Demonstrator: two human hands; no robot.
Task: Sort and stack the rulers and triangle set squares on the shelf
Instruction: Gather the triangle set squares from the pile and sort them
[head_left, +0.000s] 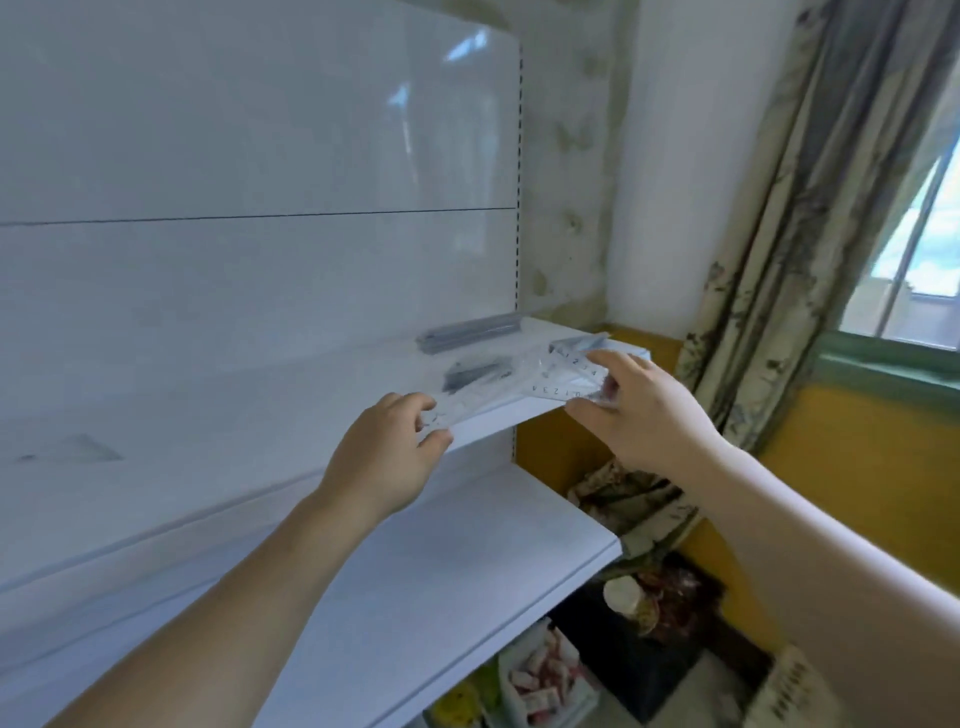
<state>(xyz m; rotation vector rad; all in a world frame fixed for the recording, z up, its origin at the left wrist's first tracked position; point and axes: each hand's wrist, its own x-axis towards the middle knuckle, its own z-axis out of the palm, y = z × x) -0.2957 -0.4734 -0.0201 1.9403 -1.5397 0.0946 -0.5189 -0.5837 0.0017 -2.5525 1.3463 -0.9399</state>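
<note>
Forearms, two, bare, mine: nearest the lens, reaching up from the lower edge toward the shelving.

Item 1, left hand (384, 457): thumb and fingertips pinch the left tip of a clear plastic triangle set square (498, 397) printed with black numerals.

Item 2, right hand (644, 410): fingers curled over the set square's right corner, thumb beneath. I hold the piece between both hands, over the front right edge of the white upper shelf (208, 426), its left end lower.

Item 3, stack of clear plastic rulers (467, 330): flat at the back of the upper shelf, against the glossy white back panel (260, 130).

Item 4, second clear plastic piece with dark markings (475, 371): flat on the same shelf, between the stack and the held set square. It is too blurred for me to tell ruler from set square.

Item 5, faint clear triangular piece (78, 449): flat on the upper shelf, far left, well apart from the others.

Item 6, white lower shelf (441, 571): beneath my forearms.

Item 7, patterned grey-green curtain (779, 208): hangs at right, beside a window (924, 249).
</note>
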